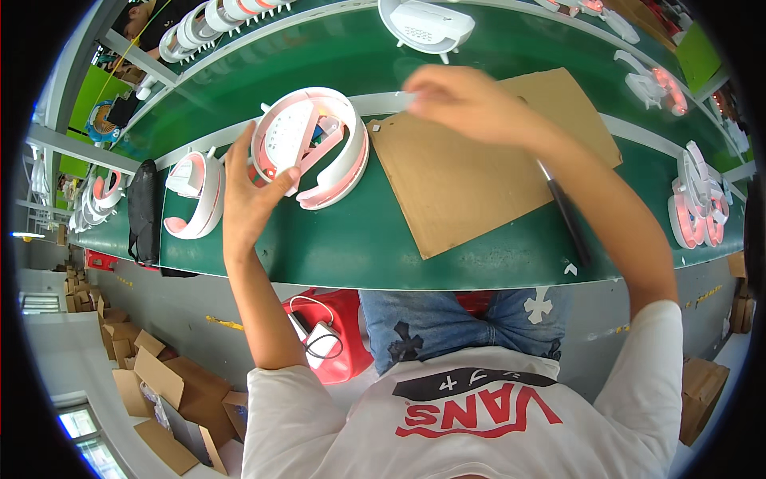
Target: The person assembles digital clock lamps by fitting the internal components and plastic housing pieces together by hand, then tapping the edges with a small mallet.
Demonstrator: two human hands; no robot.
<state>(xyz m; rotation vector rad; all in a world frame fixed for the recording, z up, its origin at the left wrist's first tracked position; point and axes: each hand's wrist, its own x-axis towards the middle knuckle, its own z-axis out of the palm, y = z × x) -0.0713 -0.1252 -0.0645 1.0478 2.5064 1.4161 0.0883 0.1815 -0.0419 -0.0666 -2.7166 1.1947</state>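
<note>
My left hand (249, 188) grips the left side of a white and pink ring-shaped appliance housing (349, 172), thumb on its near edge and fingers along the outside. Its round white inner part stands tilted, and small coloured parts, one blue, show in the gap. To the right, my right hand (455, 100) hovers over the far left part of a flat cardboard sheet (471, 184). Its fingers look pinched together, somewhat blurred, with a small pale spot at their tips that I cannot identify. Under my right forearm lies a slim black-handled tool (568, 223) with a silver tip.
A similar white and pink housing (209, 195) and a black pouch (144, 211) lie at left. More housings sit at right (698, 199) and on the green surface beyond a pale rail, including a white one (427, 28). A red stool (343, 319) holds a white charger below the table edge.
</note>
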